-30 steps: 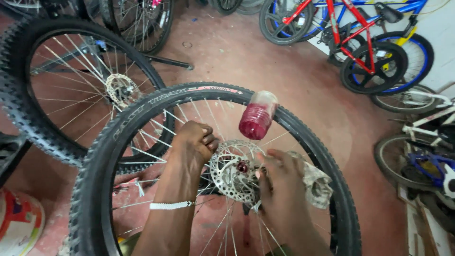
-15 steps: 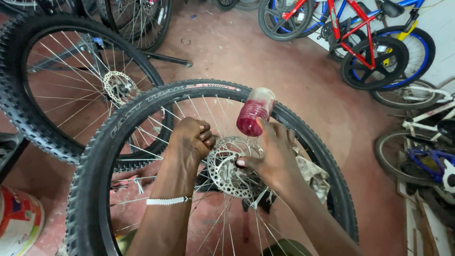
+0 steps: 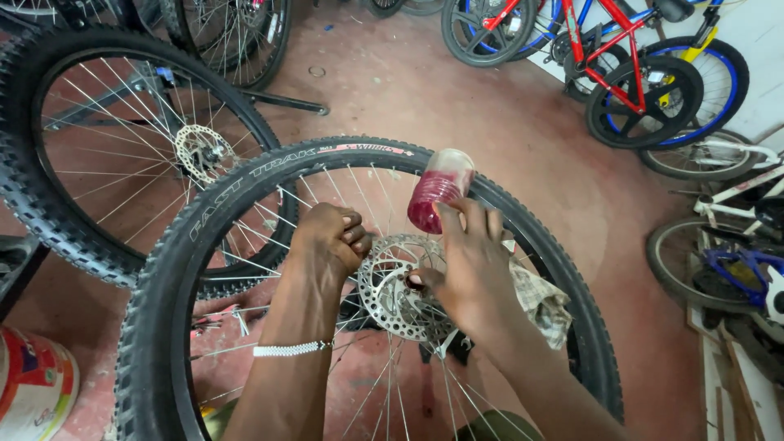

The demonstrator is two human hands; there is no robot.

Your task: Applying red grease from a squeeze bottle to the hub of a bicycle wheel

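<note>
Bicycle wheel (image 3: 245,175) standing upright on red floor (image 3: 490,122), left hand (image 3: 331,241) clenching at hub beside disc rotor (image 3: 392,286), right hand (image 3: 465,261) grasping rag (image 3: 543,298), fingertips touching red-filled bottle (image 3: 437,192).

A bicycle repair workshop: loose spoked black-tyred wheels (image 3: 122,155) lie on the red concrete floor (image 3: 506,122), red and blue bicycles (image 3: 621,65) parked alongside.

The wheel (image 3: 245,188)'s lower rim runs off the bottom edge, its hub is hidden behind the left hand (image 3: 327,245) and right hand (image 3: 469,269), and the cloth (image 3: 543,298) shows only partly.
</note>
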